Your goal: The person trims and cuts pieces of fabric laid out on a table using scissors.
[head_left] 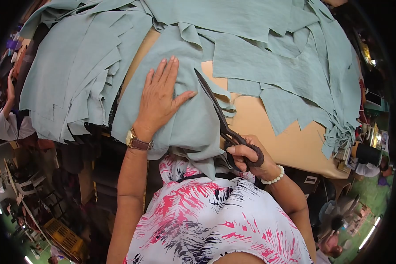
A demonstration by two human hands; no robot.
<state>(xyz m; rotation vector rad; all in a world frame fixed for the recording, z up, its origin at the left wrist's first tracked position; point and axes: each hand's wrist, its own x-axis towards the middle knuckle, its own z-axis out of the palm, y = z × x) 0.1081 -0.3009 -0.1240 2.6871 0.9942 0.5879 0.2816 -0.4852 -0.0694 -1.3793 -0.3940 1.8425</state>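
Observation:
My left hand (162, 96) lies flat with fingers spread on a grey-green piece of fabric (189, 119) that hangs over the table's near edge. In my right hand (251, 155) is a pair of large dark fabric scissors (218, 110), its handle loops wrapped in dark material. The blades point away from me and to the left, over the right side of that fabric. They look closed, or nearly so. Beneath them several curled fabric edges (228, 108) show.
Stacked grey-green cut pieces (75, 66) cover the table's left side. More layered fabric (268, 57) lies at the back and right, with jagged edges. The tan tabletop (268, 136) shows at right. A yellow crate (64, 235) stands low at left. Other people are at both sides.

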